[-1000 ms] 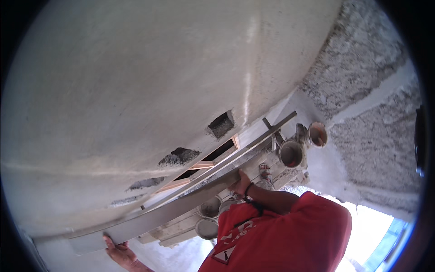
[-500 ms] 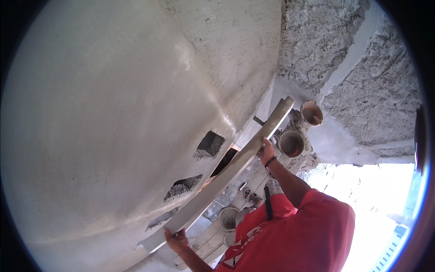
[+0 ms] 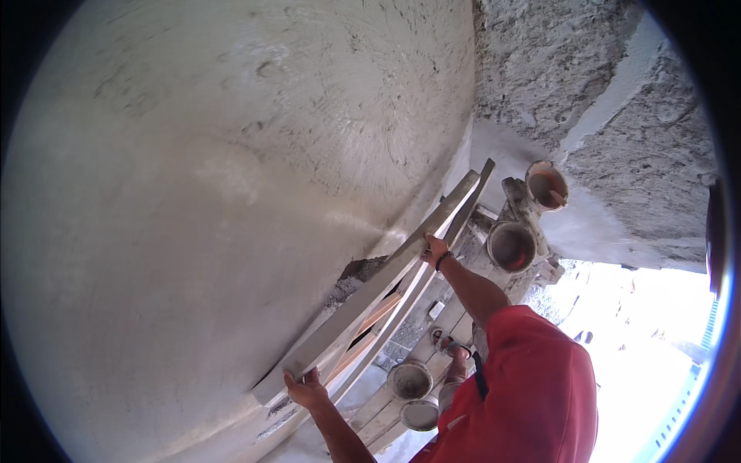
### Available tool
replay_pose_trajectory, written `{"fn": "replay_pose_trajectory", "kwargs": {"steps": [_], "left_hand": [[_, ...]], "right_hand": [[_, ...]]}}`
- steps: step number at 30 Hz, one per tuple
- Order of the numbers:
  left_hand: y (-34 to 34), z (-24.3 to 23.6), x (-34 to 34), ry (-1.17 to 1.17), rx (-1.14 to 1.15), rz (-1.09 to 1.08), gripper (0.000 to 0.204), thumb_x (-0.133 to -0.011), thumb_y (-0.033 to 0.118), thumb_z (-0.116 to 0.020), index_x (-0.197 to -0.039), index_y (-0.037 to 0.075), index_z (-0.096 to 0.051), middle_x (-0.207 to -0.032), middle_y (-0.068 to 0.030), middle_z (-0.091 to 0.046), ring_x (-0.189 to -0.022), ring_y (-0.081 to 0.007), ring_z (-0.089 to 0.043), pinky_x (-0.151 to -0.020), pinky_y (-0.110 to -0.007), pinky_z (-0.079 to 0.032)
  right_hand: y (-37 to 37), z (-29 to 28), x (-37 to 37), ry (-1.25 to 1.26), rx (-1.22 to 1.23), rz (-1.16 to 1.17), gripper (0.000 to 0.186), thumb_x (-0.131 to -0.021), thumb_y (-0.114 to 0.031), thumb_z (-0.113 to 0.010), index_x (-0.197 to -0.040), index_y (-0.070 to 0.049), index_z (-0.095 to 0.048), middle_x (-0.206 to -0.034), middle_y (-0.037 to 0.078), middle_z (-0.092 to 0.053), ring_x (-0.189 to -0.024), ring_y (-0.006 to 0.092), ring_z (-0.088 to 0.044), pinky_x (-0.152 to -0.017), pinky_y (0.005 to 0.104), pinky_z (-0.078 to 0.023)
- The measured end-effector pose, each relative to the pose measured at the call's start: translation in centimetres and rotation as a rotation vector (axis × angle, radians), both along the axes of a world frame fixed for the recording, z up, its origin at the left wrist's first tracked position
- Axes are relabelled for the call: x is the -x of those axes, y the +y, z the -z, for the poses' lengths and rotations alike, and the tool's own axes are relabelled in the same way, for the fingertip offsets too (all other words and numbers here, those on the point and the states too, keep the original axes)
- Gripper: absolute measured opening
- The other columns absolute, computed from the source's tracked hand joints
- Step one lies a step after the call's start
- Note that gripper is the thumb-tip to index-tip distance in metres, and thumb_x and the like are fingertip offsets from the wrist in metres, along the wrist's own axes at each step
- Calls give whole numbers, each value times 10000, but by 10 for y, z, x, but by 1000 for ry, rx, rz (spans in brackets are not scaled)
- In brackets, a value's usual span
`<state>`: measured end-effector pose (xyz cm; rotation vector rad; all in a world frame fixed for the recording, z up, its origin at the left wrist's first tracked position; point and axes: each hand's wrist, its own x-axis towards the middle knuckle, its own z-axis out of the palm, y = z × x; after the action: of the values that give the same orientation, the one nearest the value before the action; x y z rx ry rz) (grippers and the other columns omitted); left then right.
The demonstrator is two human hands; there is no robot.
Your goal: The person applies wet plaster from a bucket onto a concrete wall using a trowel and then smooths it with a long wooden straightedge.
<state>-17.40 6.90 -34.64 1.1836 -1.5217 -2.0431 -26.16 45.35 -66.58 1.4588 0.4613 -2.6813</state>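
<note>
A long, pale, flat-faced straightedge [image 3: 351, 315] runs diagonally across the middle, tilted with its far end to the upper right. My left hand [image 3: 307, 389] grips its near end, fingers curled round the lower edge. Farther up, my right hand [image 3: 435, 250], with a dark bracelet at the wrist, is closed on the same edge. The straightedge lies along the smooth grey plastered wall [image 3: 177, 255]; I cannot tell whether its whole length touches. A rough dark hollow [image 3: 361, 268] in the wall shows just above it, partly hidden.
Beneath the straightedge runs a second long narrow strip [image 3: 461, 221]. Mortar-stained buckets [image 3: 512, 247] stand at the right, one with a tool inside. Another bucket [image 3: 409, 380] and a round container [image 3: 419, 415] sit on planks by my feet. Rough wall [image 3: 556, 69] fills the upper right.
The straightedge has moved up and left against the wall with both hands on it, covering most of the wall hollows. A separate strip now shows beneath it. My view has shifted.
</note>
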Motion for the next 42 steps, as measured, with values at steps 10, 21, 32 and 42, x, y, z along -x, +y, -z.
{"fn": "replay_pose_trajectory", "kwargs": {"steps": [10,21,32,42], "left_hand": [[44,11,29,80,91,40,400,-901,292,-588,-1156,-8,-518,-1025,-152,-631,-834,-283,-645,-685,-376,-570],[89,21,49,107,-64,138,384,-936,311,-528,-1184,19,-506,-1095,-165,-621,-951,-301,-632,-800,-424,-558],[91,47,45,82,-273,139,398,-929,313,-533,-1219,44,-489,-1183,-170,-570,-1070,-319,-571,-862,-460,-531],[76,46,44,188,-413,210,412,-946,305,-508,-1260,48,-438,-1273,-154,-506,-1154,-318,-510,-968,-482,-452]], "right_hand": [[2,64,79,-3,97,39,401,-876,-349,-574,-1162,-70,-542,-1132,122,-585,-1041,330,-562,-932,562,-395],[92,19,118,109,-131,139,378,-843,-332,-591,-1127,-85,-562,-1075,101,-613,-983,274,-582,-875,509,-443],[163,-58,127,124,-457,62,376,-817,-328,-619,-1116,-111,-546,-1016,43,-614,-939,215,-594,-765,431,-474],[168,-125,138,238,-547,145,177,-875,-239,-567,-967,-88,-583,-831,26,-621,-683,159,-594,-538,326,-446]]}}
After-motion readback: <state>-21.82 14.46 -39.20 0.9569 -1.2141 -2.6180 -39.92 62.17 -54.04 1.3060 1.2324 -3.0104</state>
